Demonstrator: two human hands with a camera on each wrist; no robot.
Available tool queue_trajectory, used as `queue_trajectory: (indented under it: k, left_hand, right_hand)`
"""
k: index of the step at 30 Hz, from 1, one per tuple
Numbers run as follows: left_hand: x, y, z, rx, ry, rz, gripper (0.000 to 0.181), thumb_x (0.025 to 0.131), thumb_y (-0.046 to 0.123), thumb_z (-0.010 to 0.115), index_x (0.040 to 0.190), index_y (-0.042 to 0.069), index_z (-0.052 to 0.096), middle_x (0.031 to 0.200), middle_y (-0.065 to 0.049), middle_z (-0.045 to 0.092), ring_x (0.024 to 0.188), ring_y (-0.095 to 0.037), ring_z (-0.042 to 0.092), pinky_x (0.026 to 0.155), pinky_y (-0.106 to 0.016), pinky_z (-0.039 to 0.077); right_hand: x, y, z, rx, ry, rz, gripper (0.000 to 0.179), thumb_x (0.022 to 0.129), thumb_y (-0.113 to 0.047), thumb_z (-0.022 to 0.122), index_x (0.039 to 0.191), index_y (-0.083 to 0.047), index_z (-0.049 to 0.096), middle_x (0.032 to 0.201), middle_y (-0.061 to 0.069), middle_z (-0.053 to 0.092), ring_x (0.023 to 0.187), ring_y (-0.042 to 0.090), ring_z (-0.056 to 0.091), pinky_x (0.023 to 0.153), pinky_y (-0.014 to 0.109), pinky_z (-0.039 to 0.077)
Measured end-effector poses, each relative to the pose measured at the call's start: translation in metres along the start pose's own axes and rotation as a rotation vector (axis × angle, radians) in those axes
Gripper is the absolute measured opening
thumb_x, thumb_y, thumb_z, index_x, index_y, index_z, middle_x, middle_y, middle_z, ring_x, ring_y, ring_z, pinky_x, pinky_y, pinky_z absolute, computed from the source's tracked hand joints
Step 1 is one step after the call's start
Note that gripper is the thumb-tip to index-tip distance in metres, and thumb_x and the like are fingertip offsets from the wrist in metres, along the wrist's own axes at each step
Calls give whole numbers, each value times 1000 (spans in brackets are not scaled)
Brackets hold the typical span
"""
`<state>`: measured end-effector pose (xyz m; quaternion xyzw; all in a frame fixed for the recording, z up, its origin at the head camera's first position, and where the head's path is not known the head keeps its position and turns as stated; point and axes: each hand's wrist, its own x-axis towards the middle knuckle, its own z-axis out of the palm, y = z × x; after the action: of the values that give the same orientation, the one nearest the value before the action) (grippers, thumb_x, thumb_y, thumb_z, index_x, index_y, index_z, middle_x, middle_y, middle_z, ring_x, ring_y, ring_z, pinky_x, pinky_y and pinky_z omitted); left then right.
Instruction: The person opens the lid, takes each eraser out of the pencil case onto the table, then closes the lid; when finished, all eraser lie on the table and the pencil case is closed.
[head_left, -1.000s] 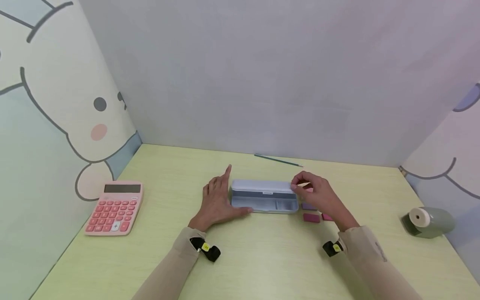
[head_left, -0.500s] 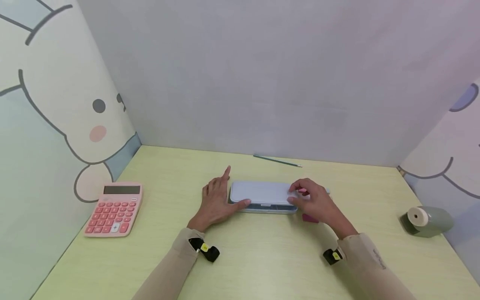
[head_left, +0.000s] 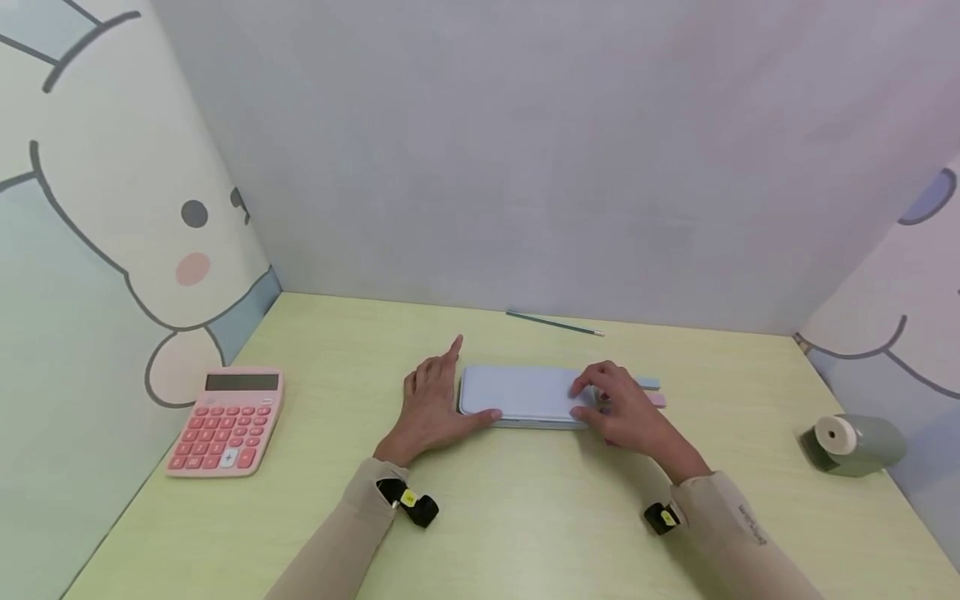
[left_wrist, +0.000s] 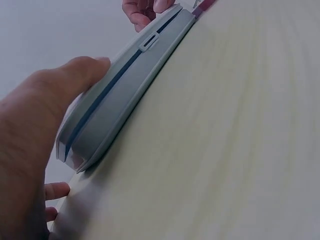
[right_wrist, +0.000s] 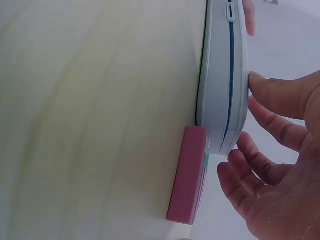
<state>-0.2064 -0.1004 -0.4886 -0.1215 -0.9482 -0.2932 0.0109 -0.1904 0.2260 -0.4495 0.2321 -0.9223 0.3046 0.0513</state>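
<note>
A pale blue-white pencil case (head_left: 517,392) lies on the table, its lid down with a thin dark gap along the front beside the clasp (left_wrist: 149,42). My left hand (head_left: 431,408) rests at the case's left end, fingers spread on the table and thumb on the lid's front left edge. At the other end, my right hand (head_left: 622,408) touches the lid with its thumb and bent index finger; the other fingers are loosely bent by the case's end. A dark pink block (right_wrist: 188,175) sits against that end, mostly hidden in the head view.
Behind my right hand lie a light blue block (head_left: 647,383) and a pink block (head_left: 656,400). A dark green pencil (head_left: 555,322) lies near the back wall. The pink calculator (head_left: 227,423) is at the left, and a grey-green object with a round cream knob (head_left: 855,443) at the right.
The pencil case's lid has swung down toward me from standing open to nearly closed. My right hand has followed it down and forward over the case; my left hand has stayed put.
</note>
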Motion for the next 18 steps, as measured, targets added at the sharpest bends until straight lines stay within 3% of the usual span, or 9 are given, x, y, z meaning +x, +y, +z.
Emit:
queue_trajectory:
  k: [6, 18]
  left_hand:
    - [0, -1, 1, 17, 16, 6, 130, 78, 77, 77, 174, 33, 2, 168, -11, 43, 156, -41, 32, 124, -68, 23]
    - [-3, 2, -1, 54, -20, -4, 126, 79, 78, 76, 174, 35, 5, 170, -10, 40, 157, -42, 31, 123, -70, 23]
  right_hand:
    - [-1, -1, 3, -29, -15, -37, 17, 94, -9, 80, 102, -20, 71, 122, 12, 63, 108, 28, 50, 92, 45, 37]
    - [0, -8, 5, -117, -66, -17, 21, 94, -8, 81, 105, -20, 68, 126, 12, 61, 115, 34, 51, 95, 51, 44]
